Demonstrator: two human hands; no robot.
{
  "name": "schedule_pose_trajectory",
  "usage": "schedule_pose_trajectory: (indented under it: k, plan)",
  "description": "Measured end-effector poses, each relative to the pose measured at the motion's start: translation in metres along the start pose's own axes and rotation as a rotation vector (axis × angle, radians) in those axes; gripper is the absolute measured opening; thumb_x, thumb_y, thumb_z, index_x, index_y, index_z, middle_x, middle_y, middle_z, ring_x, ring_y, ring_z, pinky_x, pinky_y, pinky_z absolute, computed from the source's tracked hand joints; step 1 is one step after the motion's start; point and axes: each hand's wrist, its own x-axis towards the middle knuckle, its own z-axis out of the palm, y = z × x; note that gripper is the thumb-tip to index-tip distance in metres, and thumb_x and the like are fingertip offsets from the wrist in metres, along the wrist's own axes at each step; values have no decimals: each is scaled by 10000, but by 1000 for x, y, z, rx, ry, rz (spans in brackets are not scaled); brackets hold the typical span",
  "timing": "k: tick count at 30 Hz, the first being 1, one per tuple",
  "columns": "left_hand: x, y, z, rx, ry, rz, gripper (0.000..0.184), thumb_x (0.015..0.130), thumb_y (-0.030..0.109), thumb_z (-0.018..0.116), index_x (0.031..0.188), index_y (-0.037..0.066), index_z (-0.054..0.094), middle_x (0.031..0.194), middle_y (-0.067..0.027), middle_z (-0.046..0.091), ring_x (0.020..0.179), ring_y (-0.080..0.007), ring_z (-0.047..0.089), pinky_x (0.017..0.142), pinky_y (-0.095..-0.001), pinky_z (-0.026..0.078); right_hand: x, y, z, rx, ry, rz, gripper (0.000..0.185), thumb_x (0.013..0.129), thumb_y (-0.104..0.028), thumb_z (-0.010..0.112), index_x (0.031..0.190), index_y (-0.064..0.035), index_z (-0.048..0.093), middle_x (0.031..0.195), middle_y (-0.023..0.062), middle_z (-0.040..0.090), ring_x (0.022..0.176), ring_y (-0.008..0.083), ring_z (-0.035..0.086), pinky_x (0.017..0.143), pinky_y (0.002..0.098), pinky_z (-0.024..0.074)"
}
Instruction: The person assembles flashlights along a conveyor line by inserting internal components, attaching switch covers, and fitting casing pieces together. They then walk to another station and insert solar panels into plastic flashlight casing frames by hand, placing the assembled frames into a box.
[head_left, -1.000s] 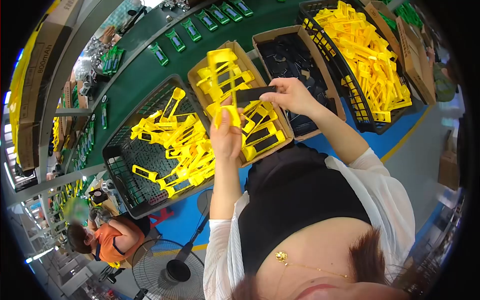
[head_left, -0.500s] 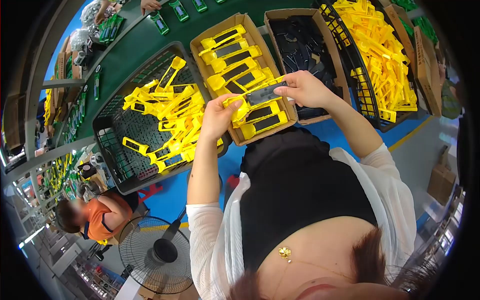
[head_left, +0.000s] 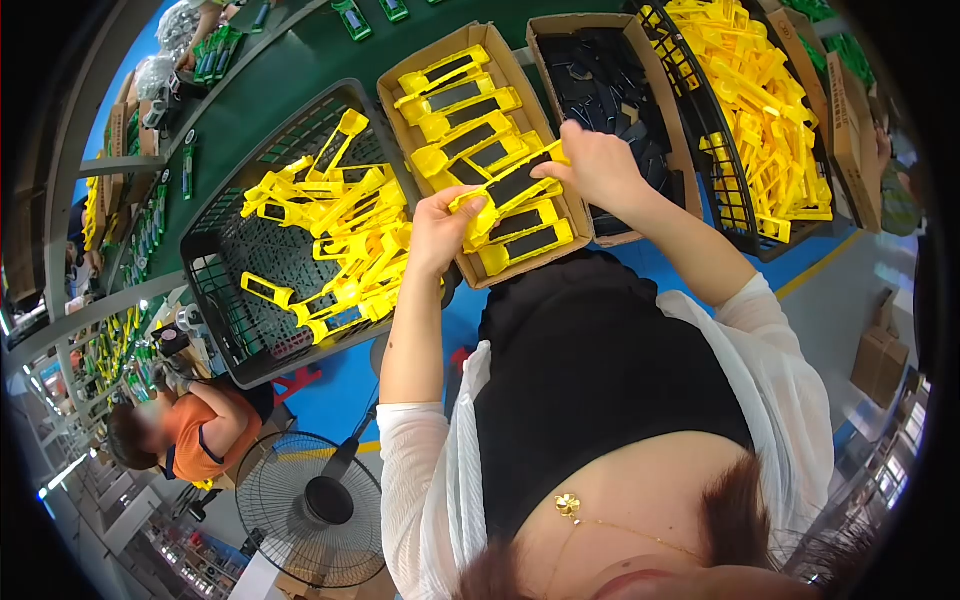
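Above a cardboard box (head_left: 582,246), a yellow plastic frame with a dark panel (head_left: 513,184) is held between both hands. My left hand (head_left: 444,226) is closed on its wide end, thumb on top. At the narrow end, my right hand (head_left: 598,168) is closed with its thumb and fingers gripping the frame. Several similar yellow frames (head_left: 462,143) with dark panels lie in rows in the box beneath. Right of it, a second cardboard box (head_left: 537,45) holds loose black panels (head_left: 610,85).
A dark crate (head_left: 225,235) with yellow frames stands at left, another black crate (head_left: 690,95) heaped with yellow pieces at right. Green packaged items (head_left: 352,20) sit on the green belt (head_left: 290,85). A fan (head_left: 328,500) and a person in orange (head_left: 205,430) are at lower left.
My right hand has shifted its grip at the frame's narrow end, its fingers now raised higher. The panel looks darker, less glossy. The green items on the belt have moved.
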Motion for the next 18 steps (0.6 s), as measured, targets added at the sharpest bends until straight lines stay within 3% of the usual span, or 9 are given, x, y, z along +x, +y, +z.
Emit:
schedule_pose_trajectory:
  k: [1, 4, 5, 7, 10, 11, 16, 17, 18]
  plan:
    - [1, -1, 0, 33, 3, 21, 174, 823, 62, 658, 970, -28, 633, 837, -39, 640, 689, -88, 585, 642, -237, 488, -1, 2, 1, 2, 116, -6, 526, 745, -467, 681, 904, 20, 560, 794, 187, 638, 654, 312, 636, 591, 363, 500]
    - [4, -11, -7, -5, -56, 31, 172, 824, 54, 657, 976, -25, 637, 837, -14, 636, 698, -68, 565, 651, -222, 471, 6, 21, 9, 592, -270, 57, 505, 735, -451, 699, 921, 5, 584, 801, 180, 642, 634, 292, 633, 579, 331, 494]
    - [3, -10, -5, 40, -67, 33, 174, 819, 71, 665, 966, -20, 641, 814, -24, 641, 682, -79, 568, 645, -228, 470, 8, 22, 11, 620, -395, 116, 469, 728, -417, 715, 933, -8, 611, 821, 177, 645, 670, 289, 633, 609, 325, 492]
    - [2, -5, -2, 131, -88, 38, 181, 810, 105, 679, 946, -10, 650, 767, -44, 651, 650, -101, 574, 633, -239, 469, 4, 27, 26, 535, -221, 28, 432, 723, -380, 730, 870, 2, 594, 724, 156, 615, 633, 240, 614, 596, 322, 477]
    - [-14, 47, 29, 906, -131, 137, 262, 787, 254, 701, 892, 17, 665, 690, -115, 641, 608, -206, 602, 618, -285, 475, -2, 20, 29, 443, -123, -8, 394, 713, -347, 740, 863, -7, 609, 680, 157, 611, 632, 252, 615, 614, 329, 469]
    - [-14, 54, 42, 1087, -83, 80, 378, 757, 408, 684, 814, 34, 665, 680, -177, 610, 642, -318, 602, 626, -357, 483, -3, 18, 32, 432, -115, -25, 390, 712, -344, 740, 867, -10, 612, 685, 162, 615, 641, 265, 618, 617, 332, 471]
    - [4, 36, 59, 1251, -65, 30, 402, 761, 443, 655, 757, 40, 643, 709, -185, 623, 702, -353, 607, 651, -421, 482, -1, 24, 43, 386, -41, -15, 330, 725, -302, 726, 828, -9, 615, 716, 187, 625, 670, 299, 622, 627, 351, 477]
    - [6, 30, 60, 1234, -67, 64, 395, 761, 436, 655, 762, 41, 644, 714, -185, 624, 707, -352, 607, 651, -421, 481, 1, 27, 43, 437, -50, -120, 354, 756, -311, 704, 890, -7, 581, 715, 161, 630, 607, 257, 616, 579, 339, 473]
    - [7, 27, 60, 1214, -65, 98, 388, 761, 429, 656, 766, 41, 644, 719, -185, 624, 712, -352, 607, 651, -421, 481, 0, 31, 40, 515, -163, -70, 418, 761, -357, 694, 939, -1, 564, 723, 145, 630, 610, 239, 619, 569, 330, 476]
